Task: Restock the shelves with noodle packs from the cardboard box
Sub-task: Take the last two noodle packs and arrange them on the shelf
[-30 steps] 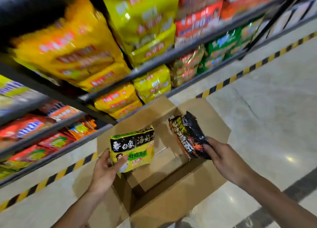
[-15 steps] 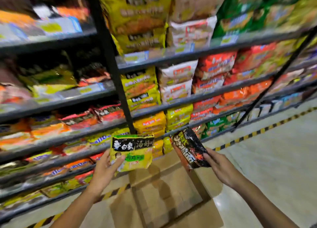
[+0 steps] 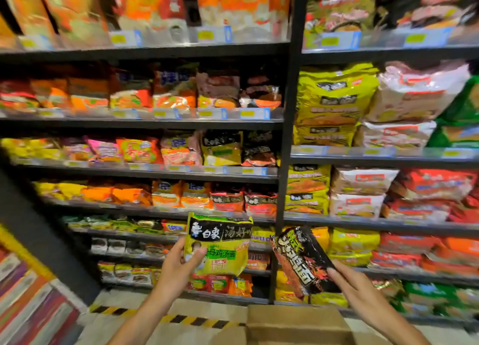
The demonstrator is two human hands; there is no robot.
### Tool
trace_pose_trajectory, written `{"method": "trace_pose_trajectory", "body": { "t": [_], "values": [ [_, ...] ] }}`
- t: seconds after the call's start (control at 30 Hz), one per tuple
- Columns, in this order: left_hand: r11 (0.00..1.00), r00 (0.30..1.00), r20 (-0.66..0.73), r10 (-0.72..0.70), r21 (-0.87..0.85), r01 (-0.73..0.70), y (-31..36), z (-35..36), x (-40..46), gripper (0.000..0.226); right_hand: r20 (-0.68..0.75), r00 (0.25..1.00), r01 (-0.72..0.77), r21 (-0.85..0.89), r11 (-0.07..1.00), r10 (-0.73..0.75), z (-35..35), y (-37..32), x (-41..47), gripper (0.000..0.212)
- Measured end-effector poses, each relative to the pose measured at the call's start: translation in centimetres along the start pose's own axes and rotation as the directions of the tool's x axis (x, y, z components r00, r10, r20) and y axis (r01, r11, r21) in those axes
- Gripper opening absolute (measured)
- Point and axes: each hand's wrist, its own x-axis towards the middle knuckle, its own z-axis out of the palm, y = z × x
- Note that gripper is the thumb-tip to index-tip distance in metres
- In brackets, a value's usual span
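My left hand [image 3: 178, 268] grips a yellow-green noodle pack [image 3: 220, 243] with a black band of white characters across its top, held upright before the lower shelves. A black noodle pack [image 3: 302, 261] with red flame print hangs tilted in my right hand [image 3: 355, 290], pinched at its lower right corner. Both packs are raised in front of the black metal shelving [image 3: 145, 124], level with its lower tiers. The open cardboard box [image 3: 290, 324] lies on the floor below my hands, only its far flaps showing at the bottom edge.
Shelves are packed with orange, yellow, red, white and green noodle packs. A black upright post [image 3: 290, 137] divides two bays. A yellow-black hazard stripe [image 3: 181, 318] runs along the floor at the shelf base. Another striped display [image 3: 28, 305] stands at lower left.
My view has lifted from the box to the shelves. Both hands have risen with their packs, now held in front of the lower tiers; the box has dropped to the bottom edge.
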Motion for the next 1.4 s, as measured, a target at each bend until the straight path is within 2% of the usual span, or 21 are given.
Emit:
{"method": "trace_pose_trajectory", "body": {
  "t": [0.1,0.2,0.37,0.47,0.53,0.63,0.73,0.83,0.97,1.03,1.23,1.4],
  "values": [
    [0.998,0.998,-0.042,0.054,-0.041,-0.056,0.7,-2.3,-0.8,0.033,0.044,0.999,0.008,0.005,1.0,-0.009,1.4,-1.6,1.0,0.024],
    [0.996,0.994,-0.068,0.082,-0.038,-0.084,1.5,-4.4,-0.7,0.025,0.055,0.998,0.038,0.032,0.999,-0.04,3.1,-3.1,2.0,0.025],
    [0.992,0.993,-0.051,0.108,-0.056,-0.111,-0.6,-8.2,2.8,0.028,0.036,0.998,0.056,0.002,0.998,-0.056,6.6,-5.2,3.5,0.039],
    [0.99,0.992,-0.03,0.119,-0.073,-0.121,-2.0,-10.4,6.3,0.034,-0.004,1.0,0.02,-0.023,1.0,-0.02,9.1,-6.4,4.7,0.025],
    [0.99,0.991,-0.001,0.131,-0.056,-0.131,-3.0,-12.1,9.0,0.044,-0.049,0.999,-0.01,-0.027,1.0,0.008,11.1,-7.7,5.5,0.026],
    [0.991,0.99,0.043,0.132,-0.038,-0.13,-4.1,-15.3,13.3,0.051,-0.123,0.992,-0.031,-0.016,0.999,0.029,14.4,-10.1,7.1,0.043],
    [0.987,0.983,0.093,0.161,-0.025,-0.159,-4.2,-18.1,17.1,0.067,-0.173,0.982,-0.081,-0.037,0.996,0.074,17.0,-12.5,9.2,0.027],
    [0.985,0.97,0.176,0.167,-0.074,-0.156,-3.5,-19.6,20.3,0.078,-0.232,0.967,-0.124,-0.063,0.99,0.106,18.8,-14.6,10.2,0.024],
    [0.978,0.945,0.25,0.21,-0.046,-0.205,-1.7,-19.1,23.8,0.061,-0.269,0.956,-0.149,-0.101,0.984,0.117,18.8,-17.1,11.2,0.024],
    [0.977,0.94,0.267,0.214,-0.038,-0.212,-1.3,-18.3,25.1,0.06,-0.257,0.959,-0.152,-0.124,0.981,0.116,18.2,-17.7,11.5,0.024],
    [0.968,0.92,0.302,0.251,-0.085,-0.237,0.0,-16.0,26.4,0.037,-0.27,0.952,-0.195,-0.178,0.965,0.143,15.9,-17.3,13.4,0.023],
    [0.966,0.92,0.294,0.258,-0.078,-0.246,0.9,-13.5,28.0,0.06,-0.23,0.968,-0.156,-0.245,0.957,0.099,13.8,-15.9,16.2,0.042]
  ]
}}
